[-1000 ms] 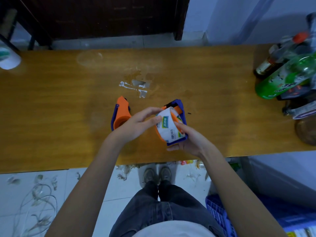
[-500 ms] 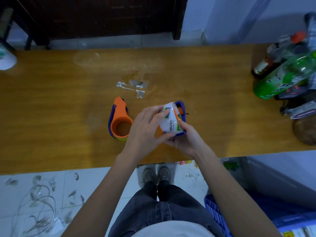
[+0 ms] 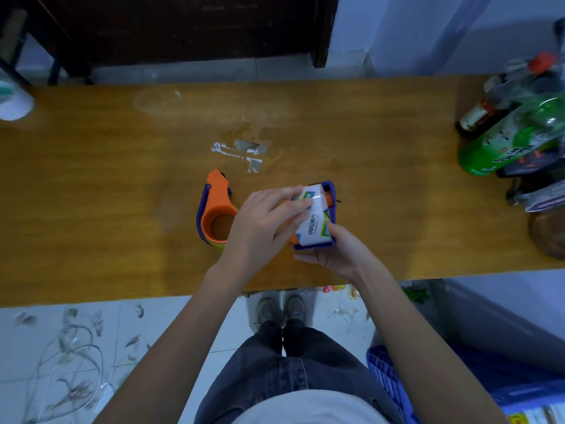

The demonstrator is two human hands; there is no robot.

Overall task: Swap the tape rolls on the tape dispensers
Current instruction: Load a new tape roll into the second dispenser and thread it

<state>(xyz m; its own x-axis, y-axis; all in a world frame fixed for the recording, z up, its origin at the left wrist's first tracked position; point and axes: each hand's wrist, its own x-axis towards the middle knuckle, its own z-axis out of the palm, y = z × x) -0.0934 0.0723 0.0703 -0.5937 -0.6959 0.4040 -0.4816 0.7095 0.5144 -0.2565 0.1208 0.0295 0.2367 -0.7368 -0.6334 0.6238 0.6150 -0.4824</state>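
Note:
An orange and blue tape dispenser (image 3: 216,212) lies on the wooden table (image 3: 91,194), its round hub showing and a sliver of yellow-green beneath it. To its right I hold a second, blue dispenser (image 3: 331,209) above the table. A tape roll with a white printed label (image 3: 315,221) sits in it. My right hand (image 3: 336,255) grips that dispenser from below and from the near side. My left hand (image 3: 263,228) is on the roll's left side, its fingers curled over the top of the label.
Bottles, among them a green one (image 3: 513,139), crowd the table's right end, beside a round brown object (image 3: 548,231). A white roll (image 3: 13,101) sits at the far left. White residue (image 3: 244,151) marks the table's middle. A blue crate (image 3: 388,377) stands on the floor by my right leg.
The held dispenser has turned so the roll's label now faces up. My left hand has moved further over the roll. The orange dispenser on the table lies as half a second ago.

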